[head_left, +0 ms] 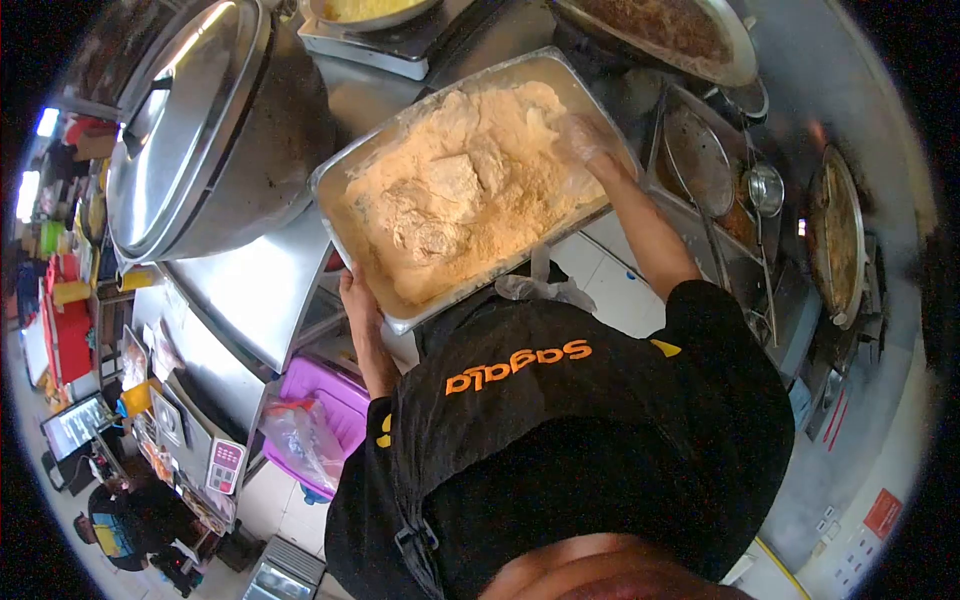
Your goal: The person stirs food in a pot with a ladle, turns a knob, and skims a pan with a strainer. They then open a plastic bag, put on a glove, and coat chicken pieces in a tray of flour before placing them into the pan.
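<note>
A rectangular metal tray [403, 322] filled with pale orange flour [520, 115] is in front of me, tilted in the view. Several flour-coated pieces [455, 185], possibly meat, lie heaped in its middle. My left hand [360, 302] grips the tray's rim at the near left corner, its fingers partly hidden. Over the flour at the tray's right end is my right hand [583, 145], smeared by motion and dusted pale, so its fingers cannot be made out.
A large lidded metal pot [215, 130] stands left of the tray. Beyond it is a stove [385, 45] with a pan. To the right are a strainer [697, 160], a ladle [766, 190] and a wok [837, 235]. A purple bin [335, 400] sits lower left; another person [130, 530] is farther off.
</note>
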Available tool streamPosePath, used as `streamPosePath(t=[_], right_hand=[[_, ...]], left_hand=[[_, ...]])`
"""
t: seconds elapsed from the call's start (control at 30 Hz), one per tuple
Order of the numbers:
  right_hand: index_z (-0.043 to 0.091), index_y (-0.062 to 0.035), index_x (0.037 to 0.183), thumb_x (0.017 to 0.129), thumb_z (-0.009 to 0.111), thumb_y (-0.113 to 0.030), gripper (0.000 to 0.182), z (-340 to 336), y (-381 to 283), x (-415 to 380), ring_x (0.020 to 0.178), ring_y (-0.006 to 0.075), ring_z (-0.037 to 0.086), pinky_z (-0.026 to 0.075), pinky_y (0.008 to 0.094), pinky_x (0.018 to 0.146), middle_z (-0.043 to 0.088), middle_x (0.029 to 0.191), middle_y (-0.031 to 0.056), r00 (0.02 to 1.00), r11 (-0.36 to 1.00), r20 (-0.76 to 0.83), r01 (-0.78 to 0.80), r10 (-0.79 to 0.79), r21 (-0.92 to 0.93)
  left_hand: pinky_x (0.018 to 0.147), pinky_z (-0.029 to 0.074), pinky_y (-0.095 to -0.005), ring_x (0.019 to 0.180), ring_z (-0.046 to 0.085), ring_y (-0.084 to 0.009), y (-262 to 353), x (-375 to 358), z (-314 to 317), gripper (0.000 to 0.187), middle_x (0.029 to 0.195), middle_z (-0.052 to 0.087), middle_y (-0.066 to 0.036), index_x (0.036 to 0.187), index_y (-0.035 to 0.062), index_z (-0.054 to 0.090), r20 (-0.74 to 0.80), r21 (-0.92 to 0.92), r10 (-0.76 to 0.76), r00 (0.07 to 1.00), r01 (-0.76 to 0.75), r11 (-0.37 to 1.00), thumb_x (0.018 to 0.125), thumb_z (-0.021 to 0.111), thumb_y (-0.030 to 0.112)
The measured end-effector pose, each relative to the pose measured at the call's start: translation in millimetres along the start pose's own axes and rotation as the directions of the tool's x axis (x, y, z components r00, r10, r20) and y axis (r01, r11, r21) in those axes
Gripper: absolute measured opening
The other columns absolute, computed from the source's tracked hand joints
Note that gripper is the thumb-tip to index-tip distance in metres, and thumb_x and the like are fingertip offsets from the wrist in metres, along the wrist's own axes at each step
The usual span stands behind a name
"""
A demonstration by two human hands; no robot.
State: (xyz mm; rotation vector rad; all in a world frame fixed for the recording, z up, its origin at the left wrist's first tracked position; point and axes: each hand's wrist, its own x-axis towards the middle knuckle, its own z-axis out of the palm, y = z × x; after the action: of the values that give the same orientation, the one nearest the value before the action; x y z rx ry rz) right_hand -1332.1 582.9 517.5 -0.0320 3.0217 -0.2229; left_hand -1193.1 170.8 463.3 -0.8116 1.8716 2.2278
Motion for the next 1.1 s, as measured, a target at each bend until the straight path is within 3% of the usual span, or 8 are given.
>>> streamPosePath(t=[0.07,0.2,0.37,0.57,0.7,0.87,1.0,1.1], right_hand=[[0.062,-0.0048,0.079,0.062,0.060,-0.022,0.024,52.8,35.1,20.2,0.072,0.0332,0.058,0.045,0.0406,0.064,0.060,0.077,0.0192,0.981,0.994,-0.191,-0.010,0.030,0.104],[0.062,-0.0046,0.075,0.063,0.060,-0.023,0.022,2.5,14.5,-11.7,0.065,0.0302,0.058,0.045,0.0407,0.060,0.060,0.071,0.0177,0.997,0.955,0.049,-0.077,0.066,0.285],[0.063,-0.0040,0.069,0.068,0.055,-0.014,0.013,50.4,48.2,17.2,0.063,0.0231,0.056,0.044,0.0345,0.054,0.062,0.073,0.0146,0.978,0.882,0.035,0.203,-0.208,-0.426],[0.058,0.0007,0.083,0.076,0.055,-0.020,0.022,10.4,43.8,17.6,0.070,0.0286,0.057,0.045,0.0383,0.063,0.059,0.079,0.0154,0.989,0.817,-0.151,0.083,0.005,0.570],[0.058,-0.0022,0.087,0.078,0.055,-0.022,0.022,-11.5,21.8,15.3,0.068,0.0218,0.054,0.045,0.0336,0.062,0.059,0.078,0.0135,0.959,0.967,-0.179,0.238,-0.219,0.091],[0.055,-0.0035,0.081,0.080,0.054,-0.016,0.013,11.8,28.9,21.4,0.062,0.0147,0.049,0.042,0.0288,0.057,0.054,0.072,0.0052,0.879,0.808,-0.439,0.391,-0.186,0.441],[0.052,-0.0024,0.084,0.085,0.047,-0.010,0.010,-20.6,0.4,20.8,0.062,0.0116,0.046,0.040,0.0251,0.056,0.049,0.074,-0.0007,0.967,0.960,0.220,0.176,-0.128,-0.216],[0.053,-0.0041,0.087,0.083,0.045,-0.009,0.010,-30.9,-13.8,-9.4,0.067,0.0158,0.048,0.041,0.0277,0.065,0.051,0.075,0.0046,1.000,0.500,0.000,-0.009,0.018,0.866]], left_hand=[[0.068,0.045,-0.0285,0.080,0.055,-0.0165,-4.3,2.9,-1.8,0.030,0.095,0.057,-0.011,0.104,-0.0028,0.047,0.001,-0.023,0.019,1.000,-0.019,1.000,0.091,0.043,0.024],[0.068,0.045,-0.0290,0.081,0.055,-0.0174,-7.8,3.7,-2.8,0.030,0.095,0.056,-0.011,0.105,-0.0030,0.047,-0.015,0.000,0.035,0.999,-0.035,0.999,0.092,0.041,0.023],[0.068,0.046,-0.0297,0.082,0.055,-0.0176,8.4,-7.2,6.2,0.028,0.094,0.056,-0.010,0.105,-0.0024,0.047,0.029,-0.048,0.026,0.999,-0.024,0.999,0.091,0.041,0.021],[0.072,0.047,-0.0298,0.089,0.056,-0.0193,-8.4,6.5,-1.8,0.026,0.101,0.056,-0.011,0.105,-0.0014,0.046,0.027,-0.119,0.029,0.999,-0.026,0.993,0.091,0.042,0.021],[0.073,0.047,-0.0307,0.090,0.056,-0.0203,3.7,-2.1,2.5,0.027,0.104,0.055,-0.012,0.106,-0.0012,0.045,0.071,-0.144,0.014,0.997,-0.003,0.990,0.091,0.042,0.021],[0.073,0.048,-0.0321,0.091,0.056,-0.0211,-1.7,4.7,2.5,0.028,0.105,0.055,-0.012,0.107,-0.0006,0.045,0.069,-0.211,0.040,0.997,-0.024,0.977,0.091,0.043,0.022],[0.074,0.047,-0.0325,0.091,0.056,-0.0216,9.4,-3.8,5.8,0.032,0.105,0.054,-0.013,0.111,-0.0016,0.043,0.064,-0.150,0.039,0.997,-0.029,0.988,0.091,0.042,0.023],[0.073,0.047,-0.0307,0.089,0.056,-0.0203,-5.0,3.4,-4.5,0.035,0.103,0.055,-0.013,0.112,-0.0030,0.043,0.065,-0.081,0.037,0.997,-0.032,0.996,0.091,0.042,0.025]])
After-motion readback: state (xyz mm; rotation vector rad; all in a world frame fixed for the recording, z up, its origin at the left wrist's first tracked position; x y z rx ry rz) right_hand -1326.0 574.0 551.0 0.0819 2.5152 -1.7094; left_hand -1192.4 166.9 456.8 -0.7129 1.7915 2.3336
